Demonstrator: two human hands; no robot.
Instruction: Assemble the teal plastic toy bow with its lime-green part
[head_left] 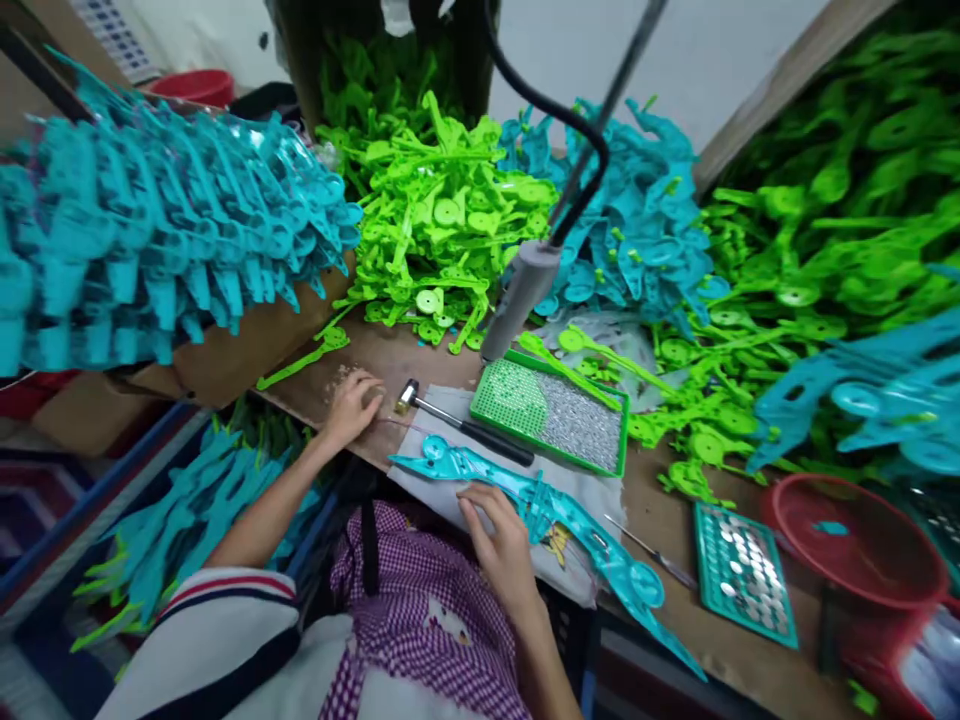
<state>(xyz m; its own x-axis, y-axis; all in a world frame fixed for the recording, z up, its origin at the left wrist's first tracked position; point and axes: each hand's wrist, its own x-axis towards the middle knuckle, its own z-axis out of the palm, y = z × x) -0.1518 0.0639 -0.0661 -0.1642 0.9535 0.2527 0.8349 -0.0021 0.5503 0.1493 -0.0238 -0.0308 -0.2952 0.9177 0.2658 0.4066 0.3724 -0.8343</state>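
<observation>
My left hand (351,408) rests at the bench's front edge, fingers apart and slightly bent. A thin reddish line, perhaps a string, runs from near its fingertips towards the blue plastic toy bow (491,470). That bow lies slanted across a pale cloth (450,505), its right end jutting past the front edge. Close against the bow's near side is my right hand (499,545), thumb and fingers apart; I cannot tell whether it touches the bow. Behind the bow lies a small hammer (472,430) with a black handle and a brass-coloured head.
A green tray (624,440) holds small metal pieces. To the right are a screwdriver (660,560), a teal tray (701,570) of round discs and a red bowl (780,500). Green parts (450,215) pile up behind; stacked blue bows (172,230) stand left. A grey tool (521,295) hangs overhead.
</observation>
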